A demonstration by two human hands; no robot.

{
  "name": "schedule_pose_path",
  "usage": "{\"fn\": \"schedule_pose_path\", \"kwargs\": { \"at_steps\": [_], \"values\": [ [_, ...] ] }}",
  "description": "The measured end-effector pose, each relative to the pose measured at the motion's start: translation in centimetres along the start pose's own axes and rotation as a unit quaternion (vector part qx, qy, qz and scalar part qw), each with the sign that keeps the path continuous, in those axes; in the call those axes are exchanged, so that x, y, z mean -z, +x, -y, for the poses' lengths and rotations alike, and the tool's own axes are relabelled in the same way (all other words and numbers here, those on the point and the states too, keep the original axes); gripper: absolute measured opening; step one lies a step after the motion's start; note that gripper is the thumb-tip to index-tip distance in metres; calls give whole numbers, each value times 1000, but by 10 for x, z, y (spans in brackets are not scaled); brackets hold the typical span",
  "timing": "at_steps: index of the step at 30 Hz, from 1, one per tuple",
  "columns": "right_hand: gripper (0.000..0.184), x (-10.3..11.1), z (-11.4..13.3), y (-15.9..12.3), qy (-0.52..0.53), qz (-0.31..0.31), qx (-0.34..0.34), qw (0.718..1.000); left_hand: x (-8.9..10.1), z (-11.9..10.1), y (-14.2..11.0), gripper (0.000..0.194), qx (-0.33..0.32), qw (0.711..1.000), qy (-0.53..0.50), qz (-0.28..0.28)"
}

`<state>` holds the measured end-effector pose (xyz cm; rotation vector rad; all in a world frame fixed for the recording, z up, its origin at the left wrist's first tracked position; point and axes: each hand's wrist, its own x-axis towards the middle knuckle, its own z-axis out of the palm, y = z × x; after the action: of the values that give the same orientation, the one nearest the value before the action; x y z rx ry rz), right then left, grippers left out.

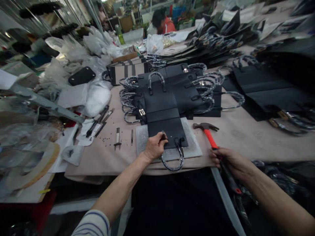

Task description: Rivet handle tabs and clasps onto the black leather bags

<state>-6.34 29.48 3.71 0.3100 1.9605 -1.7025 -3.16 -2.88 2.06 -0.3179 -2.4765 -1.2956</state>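
My left hand (155, 146) is closed around a short metal punch (163, 135), held upright on a black bag panel (167, 127). Under that panel lies a pale grey board (195, 149). A plastic-wrapped handle (173, 168) loops off the panel toward me, just right of my left hand. In my right hand (230, 160) is a claw hammer (210, 136) with a red and black grip, its head resting over or just above the cloth to the right of the board. The punch's lower tip is hidden by my fingers.
Stacked black bag panels (162, 95) with wrapped handles lie beyond the board. Left on the cloth are a pronged tool (117, 137), a thin metal rod (132, 137) and small dark bits. More panels (268, 85) lie right. Clear plastic bags (98, 96) crowd the left; a person sits across.
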Motion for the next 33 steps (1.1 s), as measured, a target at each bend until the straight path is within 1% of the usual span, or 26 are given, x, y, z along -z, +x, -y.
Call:
{"fn": "schedule_pose_path", "kwargs": {
  "at_steps": [2, 3, 4, 5, 6, 7, 8, 9, 11, 12, 13, 14, 16, 18, 20, 21, 22, 23, 25, 26, 27, 28, 30, 31, 32, 33],
  "values": [
    [22, -12, 16, -8, 64, 36, -47, 996, 0, 0, 0, 15, -7, 1000, 8, 1],
    [25, -19, 24, -14, 88, 33, -63, 994, 0, 0, -1, 16, -10, 1000, 10, -1],
    [30, -25, 33, -21, 99, 16, -61, 993, -1, 1, -1, 18, -13, 1000, 10, -4],
    [35, -32, 43, -29, 84, -9, -37, 996, -1, 2, -1, 19, -16, 1000, 7, -8],
    [40, -38, 52, -37, 48, -39, 7, 998, -2, 2, -2, 20, -20, 1000, 4, -11],
    [43, -42, 62, -44, -8, -64, 63, 996, -2, 4, -2, 21, -23, 1000, 2, -12],
    [46, -45, 70, -51, -79, -82, 126, 985, -3, 5, -2, 21, -25, 1000, 3, -11],
    [46, -48, 77, -57, -157, -92, 191, 965, -3, 6, -3, 22, -26, 1000, 7, -9],
    [44, -50, 86, -64, -303, -92, 301, 899, -4, 7, -3, 23, -26, 999, 19, -4],
    [43, -50, 88, -65, -363, -85, 336, 865, -5, 8, -4, 23, -27, 999, 22, -3],
    [42, -51, 90, -66, -410, -71, 358, 836, -5, 8, -4, 22, -29, 999, 23, -3],
    [41, -52, 92, -66, -445, -55, 368, 814, -5, 8, -4, 21, -31, 999, 21, -5],
    [39, -53, 98, -69, -481, -37, 378, 790, -5, 8, -4, 20, -34, 999, 15, -8],
    [39, -56, 107, -75, -471, -62, 397, 785, -4, 7, -4, 21, -33, 999, 12, -7],
    [35, -59, 113, -81, -423, -136, 421, 791, -4, 6, -4, 22, -30, 999, 11, -6],
    [32, -60, 113, -83, -397, -168, 438, 789, -4, 5, -4, 21, -29, 1000, 11, -5],
    [30, -60, 112, -84, -386, -176, 454, 783, -4, 5, -4, 21, -27, 1000, 13, -4],
    [29, -60, 109, -84, -394, -165, 467, 774, -4, 6, -4, 22, -27, 999, 17, -2],
    [32, -58, 102, -82, -455, -98, 474, 748, -5, 7, -4, 24, -26, 999, 30, -1],
    [34, -57, 100, -80, -490, -61, 464, 735, -5, 8, -4, 25, -24, 999, 35, -1],
    [35, -57, 99, -80, -512, -42, 451, 730, -6, 9, -4, 25, -22, 999, 38, 0],
    [36, -56, 100, -80, -513, -45, 443, 734, -6, 9, -5, 23, -19, 999, 40, 2],
    [37, -58, 103, -81, -473, -83, 457, 749, -7, 11, -5, 20, -15, 999, 42, 7],
    [38, -59, 105, -82, -455, -101, 466, 752, -7, 11, -5, 20, -14, 999, 43, 9],
    [39, -60, 106, -82, -452, -107, 469, 751, -7, 11, -5, 21, -15, 999, 45, 9],
    [40, -61, 107, -82, -464, -96, 465, 748, -7, 11, -5, 22, -15, 999, 47, 7]
  ]
}}
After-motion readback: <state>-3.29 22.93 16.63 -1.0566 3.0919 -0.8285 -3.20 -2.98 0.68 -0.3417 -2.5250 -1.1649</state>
